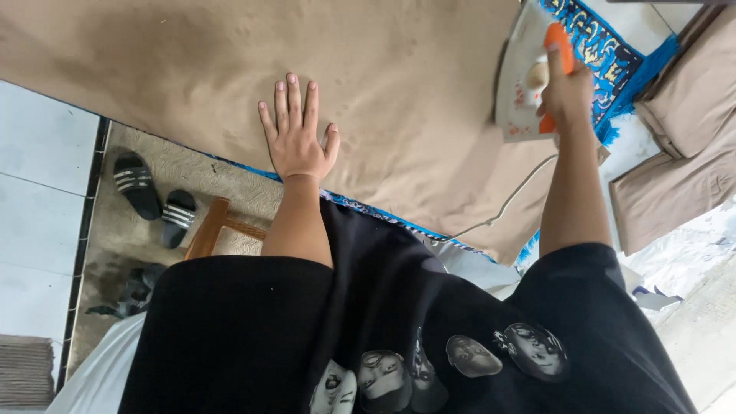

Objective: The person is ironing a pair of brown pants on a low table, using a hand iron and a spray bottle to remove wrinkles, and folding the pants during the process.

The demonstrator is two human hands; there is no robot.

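Left hand (297,138) flat, fingers spread, pressing tan cloth (399,92) on tabletop, right hand (566,96) grip clamped on orange handle of iron (525,84), iron at cloth's right edge, folded tan cloths (675,153) beside it

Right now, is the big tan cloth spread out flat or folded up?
Spread out flat. The big tan cloth lies open across the surface, with the left hand pressed palm-down on it and the right hand gripping the orange-handled iron.
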